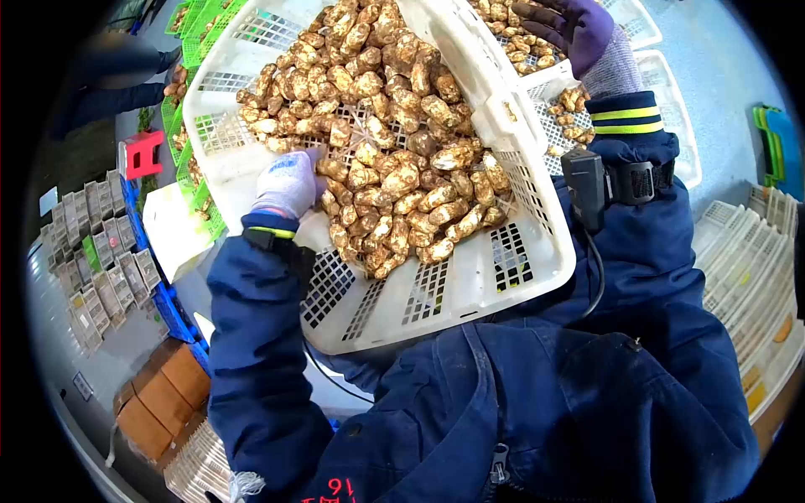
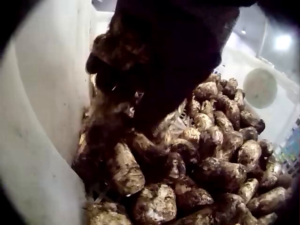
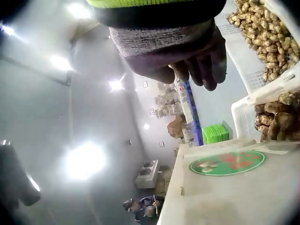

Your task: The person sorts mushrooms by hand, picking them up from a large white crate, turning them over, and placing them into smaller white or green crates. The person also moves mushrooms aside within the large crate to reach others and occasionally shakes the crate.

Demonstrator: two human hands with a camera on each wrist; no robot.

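Knobbly brown-and-cream tubers (image 1: pixel 402 180) fill much of a white slotted plastic basket (image 1: pixel 419 314) in front of my body. My left hand (image 1: pixel 289 183), in a pale glove with purple fingers, is inside the basket's left side, right at the tubers. In the left wrist view, that hand (image 2: pixel 164 61) is a dark shape low over the tubers (image 2: pixel 220 140); I cannot tell whether its fingers grip one. My right hand (image 1: pixel 579 33), gloved in grey and purple, is beyond the basket's far right rim, over other tubers (image 1: pixel 532 54). Its fingers (image 3: pixel 206 68) are extended, with nothing held.
Behind the basket stand more white crates (image 1: pixel 671 109) with tubers. Green crates (image 1: pixel 189 159) and a red stool (image 1: pixel 144 155) are on the left. Stacked white baskets (image 1: pixel 746 285) stand at right, a cardboard box (image 1: pixel 163 394) at lower left. Another person (image 1: pixel 109 84) is at far left.
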